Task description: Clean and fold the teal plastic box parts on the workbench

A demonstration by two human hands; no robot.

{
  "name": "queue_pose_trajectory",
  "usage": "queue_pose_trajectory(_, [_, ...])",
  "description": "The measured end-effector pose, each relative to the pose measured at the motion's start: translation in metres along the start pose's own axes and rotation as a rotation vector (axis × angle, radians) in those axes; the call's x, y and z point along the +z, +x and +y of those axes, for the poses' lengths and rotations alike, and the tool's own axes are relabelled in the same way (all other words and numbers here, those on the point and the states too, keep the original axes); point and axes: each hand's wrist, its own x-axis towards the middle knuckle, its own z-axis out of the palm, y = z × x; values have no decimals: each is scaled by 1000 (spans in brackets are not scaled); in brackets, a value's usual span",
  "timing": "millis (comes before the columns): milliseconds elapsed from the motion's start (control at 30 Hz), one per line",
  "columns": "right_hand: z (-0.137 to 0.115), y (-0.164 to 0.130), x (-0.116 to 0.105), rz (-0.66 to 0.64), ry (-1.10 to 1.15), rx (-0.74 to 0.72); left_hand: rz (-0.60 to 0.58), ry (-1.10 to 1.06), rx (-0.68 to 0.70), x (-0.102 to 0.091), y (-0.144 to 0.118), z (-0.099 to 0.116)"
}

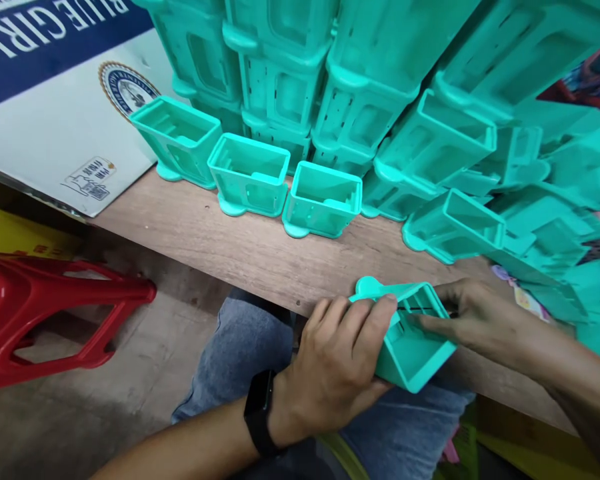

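I have the teal plastic housing (413, 347) tilted over the near edge of the wooden tabletop (240, 247), above my lap, its open side turned up and toward my right. My left hand (337, 363) wraps its left wall, fingers (367, 320) curled over the rim and clenched on it. My right hand (467, 310) comes in from the other side, fingers only a little parted and pinched on a thin dark rod (420, 309) that lies across the housing's opening.

To do this well, I judge the left hand should keep the housing from rocking while the right keeps the rod level and lined up with the wall slots, pressing straight rather than at a slant, since the thin plastic walls may flex.

Three more housings (250, 173) stand in a row further back on the tabletop, in front of a tall stack (360, 87) along the far edge
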Motion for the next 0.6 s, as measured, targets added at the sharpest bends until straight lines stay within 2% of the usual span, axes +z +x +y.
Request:
queue_pose_trajectory(233, [-1, 1, 5, 17, -40, 1, -36, -43, -18, -3, 0, 3])
queue_pose_trajectory(400, [-1, -3, -5, -30, -103, -15, -43, -99, -43, -3, -1, -3])
queue_pose_trajectory(433, [-2, -5, -7, -1, -112, -26, -48, -124, -64, -3, -1, -6])
queue_pose_trajectory(500, [-2, -8, -5, 158, -92, -55, -78, -188, -124, -4, 0, -10])
queue_pose_trajectory(600, [-2, -9, 20, 448, 107, -60, -94, -246, -190, -5, 3, -12])
